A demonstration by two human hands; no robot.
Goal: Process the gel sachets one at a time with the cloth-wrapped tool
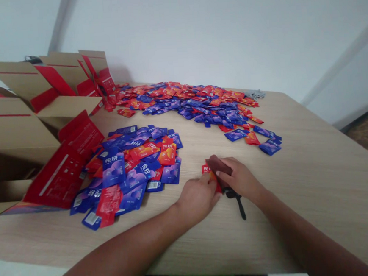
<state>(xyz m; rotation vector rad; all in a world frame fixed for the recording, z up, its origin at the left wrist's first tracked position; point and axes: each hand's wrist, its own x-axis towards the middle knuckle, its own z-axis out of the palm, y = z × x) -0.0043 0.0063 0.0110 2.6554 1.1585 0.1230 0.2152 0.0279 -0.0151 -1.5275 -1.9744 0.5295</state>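
My left hand (197, 197) is closed on a small red snack packet (204, 169) with orange fruit printed on it, low over the table in front of me. My right hand (240, 177) grips a dark reddish-brown flat piece (218, 165), which overlaps the packet's right side. Whether it is stiff or soft I cannot tell. Below my right hand lies a black object with a short strap (241, 208), partly hidden by the fingers. To the left of my left hand spreads a pile of purple and red packets (139, 175).
A long heap of red and purple packets (184, 99) runs along the table's back by the white wall. Several open cardboard boxes (14, 126) with red flaps crowd the left side. A few loose packets (270, 146) lie right of the heap, and small grey items (255, 94) sit behind.
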